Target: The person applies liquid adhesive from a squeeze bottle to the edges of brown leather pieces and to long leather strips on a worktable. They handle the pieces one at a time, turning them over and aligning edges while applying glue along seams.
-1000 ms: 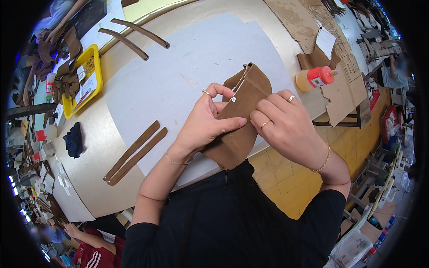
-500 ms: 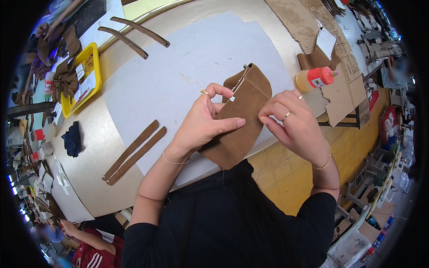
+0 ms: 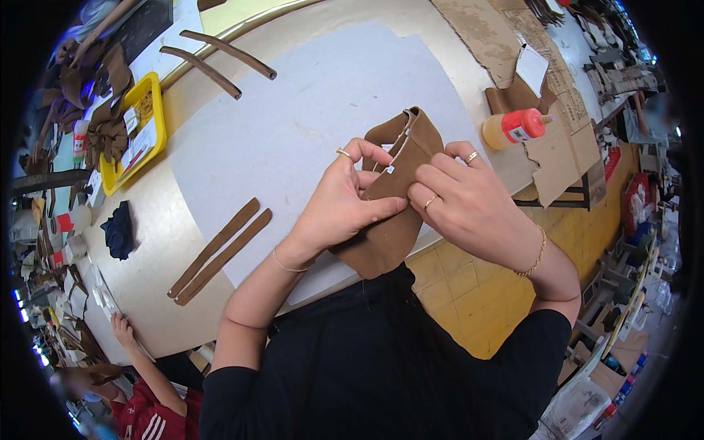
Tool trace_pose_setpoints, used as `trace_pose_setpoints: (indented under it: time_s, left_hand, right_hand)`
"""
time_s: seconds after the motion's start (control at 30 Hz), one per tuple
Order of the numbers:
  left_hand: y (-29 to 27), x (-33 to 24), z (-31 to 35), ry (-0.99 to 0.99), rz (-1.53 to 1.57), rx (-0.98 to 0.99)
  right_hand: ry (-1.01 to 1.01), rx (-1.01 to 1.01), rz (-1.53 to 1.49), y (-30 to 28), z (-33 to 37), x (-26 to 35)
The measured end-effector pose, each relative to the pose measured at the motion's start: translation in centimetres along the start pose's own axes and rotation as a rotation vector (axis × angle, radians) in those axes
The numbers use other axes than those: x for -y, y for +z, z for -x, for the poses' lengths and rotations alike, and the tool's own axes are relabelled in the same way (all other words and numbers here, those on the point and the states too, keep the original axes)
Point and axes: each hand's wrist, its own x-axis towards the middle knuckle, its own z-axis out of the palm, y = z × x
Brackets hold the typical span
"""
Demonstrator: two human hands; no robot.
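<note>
A brown leather pouch-like piece (image 3: pixel 385 244) is held up over the table's near edge, its open side toward the upper left. My left hand (image 3: pixel 339 202) grips it, thumb on the outer face and index finger at the open edge beside a small white tag (image 3: pixel 390 169). My right hand (image 3: pixel 458 198) presses curled fingers against the outer face on the right; whether they pinch anything small there is hidden. Two flat brown strips (image 3: pixel 224 251) lie left of my left forearm. Two narrow folded strips (image 3: pixel 233 56) rest farther back.
A glue bottle with red top (image 3: pixel 517 127) stands at right near torn cardboard (image 3: pixel 561 158) and brown leather. To the left are a yellow tray (image 3: pixel 161 121) with papers and a dark cloth (image 3: pixel 119 231). A co-worker in a red shirt (image 3: pixel 158 412) is at lower left.
My right hand has moved up and left, from the piece's right edge onto its outer face. The left hand keeps its hold. The co-worker's arm has reached onto the table.
</note>
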Motion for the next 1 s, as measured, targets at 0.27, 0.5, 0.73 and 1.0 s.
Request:
trace_pose_setpoints:
  time_s: [0.27,0.5,0.73,1.0]
  left_hand:
    - [-0.7,-0.4,0.2,-0.019,0.112,0.020]
    - [-0.8,-0.4,0.3,-0.022,0.111,0.015]
    - [-0.3,-0.4,0.3,0.011,0.058,0.010]
    - [0.1,0.1,-0.2,0.020,-0.004,0.015]
  right_hand:
    - [0.118,-0.144,-0.302,0.3,0.9,-1.1]
    - [0.219,-0.160,-0.350,-0.5,1.5,-0.9]
    - [0.117,-0.116,-0.181,0.3,0.6,-0.5]
    - [-0.016,-0.006,-0.020,0.6,0.1,-0.5]
